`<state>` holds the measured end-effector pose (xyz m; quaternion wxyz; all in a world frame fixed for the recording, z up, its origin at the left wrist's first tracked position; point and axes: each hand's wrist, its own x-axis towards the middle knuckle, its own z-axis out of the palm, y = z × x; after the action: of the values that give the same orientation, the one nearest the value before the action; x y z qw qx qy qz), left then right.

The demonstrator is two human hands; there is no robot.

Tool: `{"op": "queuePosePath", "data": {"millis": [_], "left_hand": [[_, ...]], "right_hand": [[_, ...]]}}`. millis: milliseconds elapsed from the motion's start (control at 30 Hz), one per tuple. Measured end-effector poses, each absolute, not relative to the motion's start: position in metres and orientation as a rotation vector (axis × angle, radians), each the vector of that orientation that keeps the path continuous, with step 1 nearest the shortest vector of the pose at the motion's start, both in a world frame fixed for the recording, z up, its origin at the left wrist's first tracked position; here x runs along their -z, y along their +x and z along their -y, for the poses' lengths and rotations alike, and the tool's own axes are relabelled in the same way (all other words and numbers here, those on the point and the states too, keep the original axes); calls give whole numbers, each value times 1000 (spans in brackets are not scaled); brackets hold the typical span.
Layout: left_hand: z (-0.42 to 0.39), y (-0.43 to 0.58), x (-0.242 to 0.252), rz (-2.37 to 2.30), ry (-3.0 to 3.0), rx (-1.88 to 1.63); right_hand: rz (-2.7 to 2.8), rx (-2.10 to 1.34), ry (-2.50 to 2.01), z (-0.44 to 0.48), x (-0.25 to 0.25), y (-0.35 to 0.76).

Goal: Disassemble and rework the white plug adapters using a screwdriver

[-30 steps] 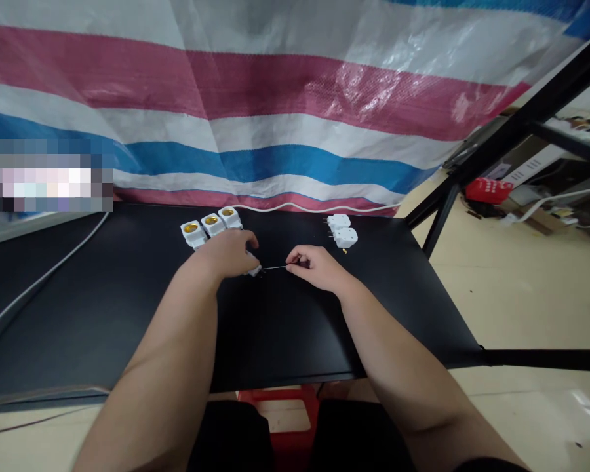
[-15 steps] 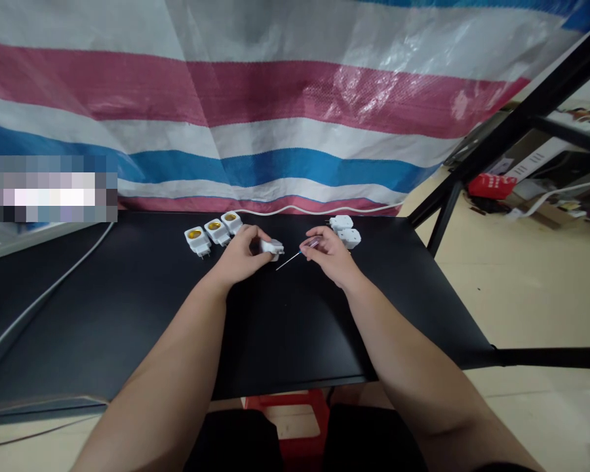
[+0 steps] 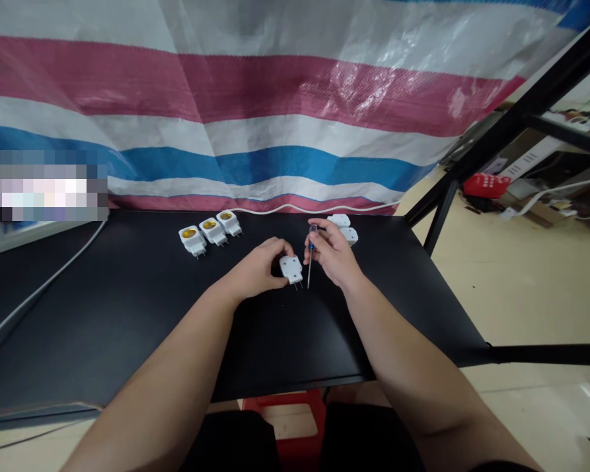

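Note:
My left hand grips a white plug-in lamp socket by its edges, its flat back with small holes facing up and its two prongs pointing toward me. In my right hand is a screwdriver with a clear handle, its thin shaft pointing down just right of the socket, apart from it. Three similar sockets with brass-coloured openings, among them a left one, stand in a slanting row to the left. Two more white pieces lie behind my right hand, partly hidden by it.
The black table carries a white cable along its back edge. Behind it hangs a striped plastic sheet. At the left stands a blurred-out device with a grey cable. A black metal frame rises at the right.
The held socket has come nearer and turned, with its holed back now facing up. The screwdriver has swung from slanting to nearly upright, its tip now right of the socket.

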<state>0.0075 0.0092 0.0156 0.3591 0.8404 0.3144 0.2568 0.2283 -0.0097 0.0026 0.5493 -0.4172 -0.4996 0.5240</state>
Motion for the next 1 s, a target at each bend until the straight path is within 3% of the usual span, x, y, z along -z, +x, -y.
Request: {"op": "queuePosePath", "data": {"millis": [367,1000], "left_hand": [[-6,7,-21,-651,2188,-477],[-2,10,-22,-521,2196,-448]], "right_hand": [[1304,-1046,-1021,12,-3,227],[1510,-292,-939,34,-7,221]]}}
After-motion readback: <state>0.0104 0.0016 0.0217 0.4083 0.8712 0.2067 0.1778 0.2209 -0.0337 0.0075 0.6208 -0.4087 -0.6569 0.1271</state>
